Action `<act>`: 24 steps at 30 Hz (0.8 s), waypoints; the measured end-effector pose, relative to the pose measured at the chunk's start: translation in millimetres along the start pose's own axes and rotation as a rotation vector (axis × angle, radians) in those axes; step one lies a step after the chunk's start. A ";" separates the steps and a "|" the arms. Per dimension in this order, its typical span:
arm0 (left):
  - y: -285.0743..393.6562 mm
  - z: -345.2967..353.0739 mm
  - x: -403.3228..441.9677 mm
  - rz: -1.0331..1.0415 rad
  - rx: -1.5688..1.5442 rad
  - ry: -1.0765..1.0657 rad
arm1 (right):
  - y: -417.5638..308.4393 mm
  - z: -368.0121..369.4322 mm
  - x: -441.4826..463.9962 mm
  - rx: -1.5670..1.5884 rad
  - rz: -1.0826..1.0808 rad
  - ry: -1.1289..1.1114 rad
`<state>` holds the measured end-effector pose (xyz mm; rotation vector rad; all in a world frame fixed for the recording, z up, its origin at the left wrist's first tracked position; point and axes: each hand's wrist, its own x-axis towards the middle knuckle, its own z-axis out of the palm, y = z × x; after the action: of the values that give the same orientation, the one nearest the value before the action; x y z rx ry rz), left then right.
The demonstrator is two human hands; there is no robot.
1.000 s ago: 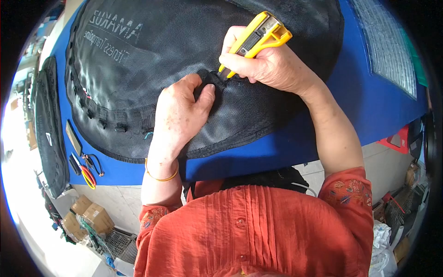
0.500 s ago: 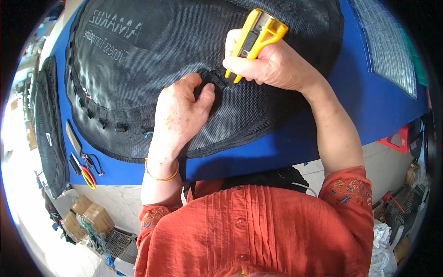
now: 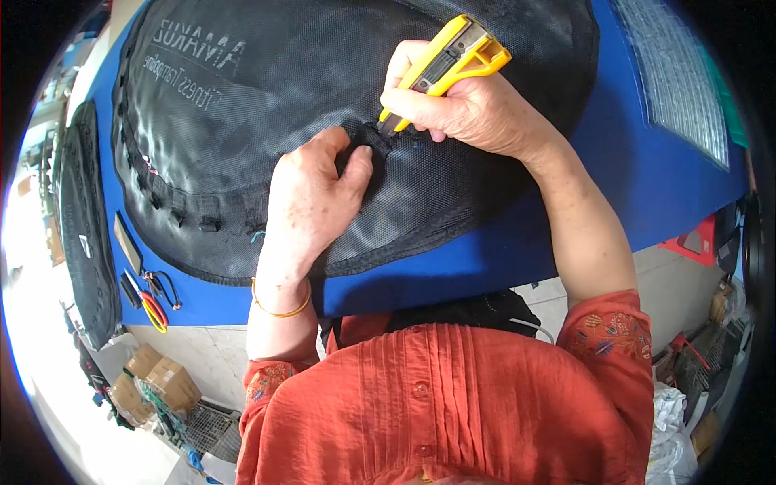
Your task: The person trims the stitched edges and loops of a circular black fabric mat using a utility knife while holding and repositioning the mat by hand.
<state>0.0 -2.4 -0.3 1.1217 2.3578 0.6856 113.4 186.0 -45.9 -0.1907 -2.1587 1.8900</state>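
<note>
Upper center: right hand [image 3: 469, 109] clenched round yellow tool [image 3: 440, 69], tip at black mat [image 3: 323, 73]; left hand [image 3: 315, 190] pinching mat fold [image 3: 364, 139]

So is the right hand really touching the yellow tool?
Touching. The head view shows the right hand wrapped around the yellow tool, with no gap between them.

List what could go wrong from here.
The tip of the yellow tool sits close to the left hand, so a slip might nick the thumb. It could snag the bunched black mat. The red-handled tool lies near the edge of the blue table and might get knocked off.
</note>
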 end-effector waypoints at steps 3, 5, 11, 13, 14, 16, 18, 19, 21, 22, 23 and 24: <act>0.3 -0.6 0.0 0.001 0.006 -0.002 | 2.6 1.6 0.4 -0.070 -0.096 0.034; 0.3 -1.1 -0.2 0.008 0.011 -0.001 | -2.1 1.4 0.5 -0.034 -0.058 0.040; -0.3 1.0 -1.4 0.007 -0.017 0.001 | -4.1 -5.1 0.4 -0.122 -0.063 -0.004; -1.7 1.1 -1.7 0.039 0.024 -0.004 | -1.5 -2.8 0.3 -0.160 -0.097 0.015; -3.1 1.6 -1.3 0.038 0.024 -0.005 | -0.3 -1.6 0.4 -0.197 -0.130 0.035; -5.9 3.0 -0.3 0.063 0.003 0.005 | 0.5 0.5 2.2 -0.187 -0.148 0.047; -4.2 1.2 -0.2 0.035 -0.009 -0.013 | 2.1 1.0 2.4 -0.176 -0.167 0.059; -3.4 0.3 -0.2 0.006 -0.021 -0.030 | 3.2 0.8 2.0 -0.187 -0.167 0.064; -3.5 -0.2 -0.2 0.015 -0.014 -0.031 | 3.4 0.8 1.8 -0.198 -0.165 0.069; -3.4 -0.4 0.0 0.025 -0.007 -0.031 | 2.1 0.7 2.2 -0.167 -0.150 0.063; -2.9 -0.6 0.2 0.026 -0.007 -0.031 | 0.5 0.4 2.2 -0.136 -0.134 0.057; -2.4 -1.0 0.5 0.040 0.006 -0.028 | -1.7 -0.1 1.7 -0.136 -0.134 0.058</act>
<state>-2.3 -3.6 -1.0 1.1761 2.3217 0.6726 111.9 186.3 -44.0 -0.1221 -2.2044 1.6471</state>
